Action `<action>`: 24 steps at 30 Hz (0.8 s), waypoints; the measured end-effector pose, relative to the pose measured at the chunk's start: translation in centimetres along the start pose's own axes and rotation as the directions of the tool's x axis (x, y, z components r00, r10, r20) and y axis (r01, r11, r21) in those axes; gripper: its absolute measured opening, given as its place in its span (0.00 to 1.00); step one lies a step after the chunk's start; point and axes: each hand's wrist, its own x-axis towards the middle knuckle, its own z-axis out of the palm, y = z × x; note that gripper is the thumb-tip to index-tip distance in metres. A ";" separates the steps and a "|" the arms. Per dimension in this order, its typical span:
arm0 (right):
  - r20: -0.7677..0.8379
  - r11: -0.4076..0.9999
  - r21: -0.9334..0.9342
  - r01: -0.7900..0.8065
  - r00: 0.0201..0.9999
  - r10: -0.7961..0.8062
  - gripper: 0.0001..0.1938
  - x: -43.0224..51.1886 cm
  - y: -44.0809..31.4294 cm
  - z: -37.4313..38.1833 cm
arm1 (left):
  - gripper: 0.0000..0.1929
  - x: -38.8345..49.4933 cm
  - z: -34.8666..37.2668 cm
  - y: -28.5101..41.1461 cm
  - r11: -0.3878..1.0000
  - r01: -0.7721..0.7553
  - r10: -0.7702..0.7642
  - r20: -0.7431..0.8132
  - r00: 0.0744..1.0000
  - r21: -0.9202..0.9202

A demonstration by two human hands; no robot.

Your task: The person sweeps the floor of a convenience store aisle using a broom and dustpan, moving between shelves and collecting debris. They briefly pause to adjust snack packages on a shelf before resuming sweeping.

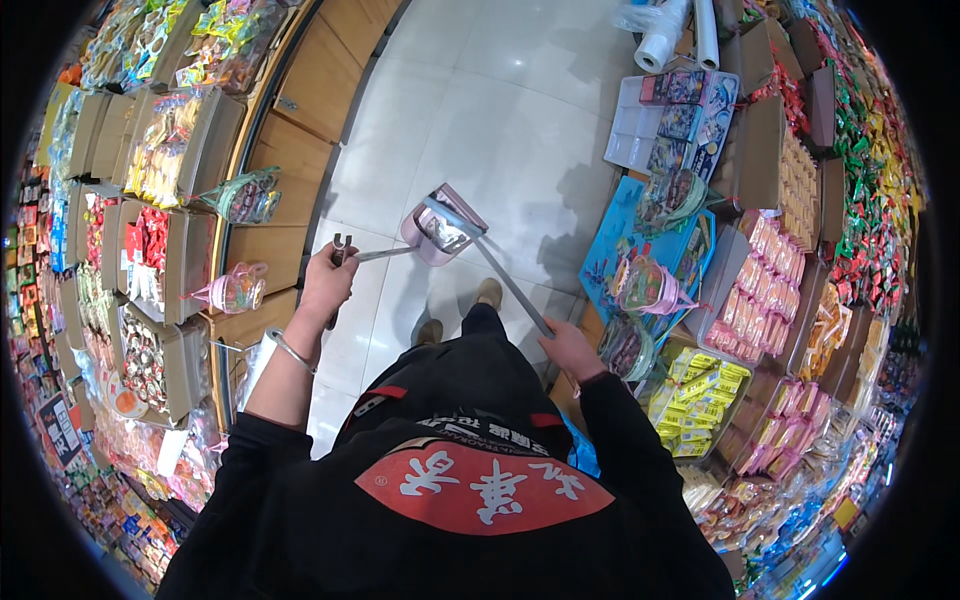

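Note:
My left hand [328,281] grips the dark top end of a dustpan handle, whose thin metal pole runs right to a pink dustpan [445,229]. The pan is near the tiled floor ahead of my feet, with some pale and dark litter [442,231] in it. My right hand [566,345] holds the upper part of a long grey broom stick [514,287]. The stick slants up and left to the pan, where a grey-blue broom head [453,216] lies across its opening. Whether the broom head touches the litter, I cannot tell.
Wooden cabinets [289,176] with boxed, wrapped sweets line the aisle's left side. On the right stand more sweet boxes [697,394], a blue toy board [611,255], a white divided tray [637,127] and plastic film rolls [664,45]. Small hanging baskets [238,288] jut into the aisle.

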 end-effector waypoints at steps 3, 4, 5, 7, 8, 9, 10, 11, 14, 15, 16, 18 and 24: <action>-0.030 0.997 0.000 -0.077 0.997 0.077 0.28 -2.1 1.4 -2.6 | 0.10 -0.3 -0.8 -0.1 0.999 0.031 -0.030 0.025 0.999 -0.030; -0.074 0.992 -0.033 -0.118 0.991 0.116 0.28 -2.2 2.1 -3.1 | 0.09 -0.6 -1.1 -0.3 0.999 0.036 -0.036 0.024 0.999 -0.026; -0.104 0.984 -0.063 -0.167 0.982 0.160 0.28 -2.2 2.7 -3.5 | 0.09 -1.0 -1.3 -0.5 0.999 0.043 -0.043 0.005 0.999 -0.024; -0.218 0.992 -0.063 -0.112 0.971 0.096 0.28 -0.8 3.4 -3.3 | 0.09 -1.8 -1.8 -0.8 0.997 0.065 -0.065 0.012 0.998 -0.047; -0.213 0.990 -0.058 -0.132 0.970 0.117 0.27 0.5 3.6 -3.3 | 0.09 -2.1 -2.0 -1.0 0.997 0.072 -0.072 0.014 0.997 -0.021; -0.216 0.985 -0.035 -0.168 0.964 0.157 0.26 1.6 3.7 -3.2 | 0.09 -2.5 -1.9 -1.1 0.998 0.067 -0.067 0.026 0.997 0.005; -0.148 0.985 -0.123 -0.120 0.984 0.101 0.26 2.4 3.6 -2.7 | 0.09 -2.8 -1.9 -1.2 0.998 0.060 -0.061 0.044 0.997 0.023; -0.086 0.978 -0.189 -0.085 0.994 0.069 0.25 3.1 3.2 -1.9 | 0.08 -3.0 -1.7 -1.3 0.997 0.063 -0.066 0.078 0.995 0.034; 0.054 0.974 -0.094 -0.206 0.976 0.211 0.21 3.2 1.2 1.3 | 0.08 -3.2 -0.8 -1.3 0.998 0.034 -0.037 0.065 0.997 0.045; 0.072 0.981 -0.092 -0.170 0.982 0.177 0.21 2.7 0.9 1.8 | 0.08 -3.2 -0.5 -1.4 0.998 0.043 -0.046 0.078 0.996 0.041; 0.088 0.987 -0.089 -0.132 0.986 0.140 0.22 2.2 0.6 2.1 | 0.08 -3.1 -0.1 -1.3 0.998 0.022 -0.026 0.077 0.997 0.051; 0.152 0.994 0.020 -0.109 0.983 0.104 0.25 1.0 0.6 1.6 | 0.09 -2.8 0.3 -1.4 1.000 0.006 -0.007 0.044 0.999 0.023; -0.042 0.993 0.109 -0.042 0.998 0.047 0.28 -1.0 3.9 -3.2 | 0.10 -5.0 -1.9 -4.0 0.993 0.105 -0.107 -0.042 0.993 -0.052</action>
